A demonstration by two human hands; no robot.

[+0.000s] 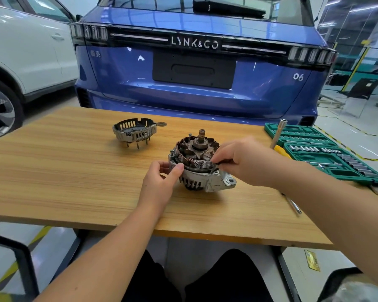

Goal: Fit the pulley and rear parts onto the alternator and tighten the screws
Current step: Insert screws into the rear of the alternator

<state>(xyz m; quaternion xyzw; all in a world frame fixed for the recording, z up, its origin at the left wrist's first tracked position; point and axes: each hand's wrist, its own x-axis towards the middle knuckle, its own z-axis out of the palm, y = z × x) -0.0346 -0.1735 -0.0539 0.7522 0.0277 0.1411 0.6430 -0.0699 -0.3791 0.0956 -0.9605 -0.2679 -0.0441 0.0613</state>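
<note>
The open alternator (202, 171) stands on the wooden table (74, 171), its shaft pointing up and its copper windings and rotor showing. My left hand (162, 182) grips its left side, thumb on the rim of the housing. My right hand (242, 160) reaches in from the right, and its fingertips pinch at the windings on the near right edge. The detached rear housing (134, 131), a slotted metal ring with long screws sticking down, lies apart at the back left. A small round washer-like part (162, 124) lies just behind the rear housing.
A green socket set case (327, 153) lies open at the table's right side. A nut driver with a yellow handle (277, 136) leans by it, and a metal bar (294, 205) lies near the front right. A blue car stands behind the table.
</note>
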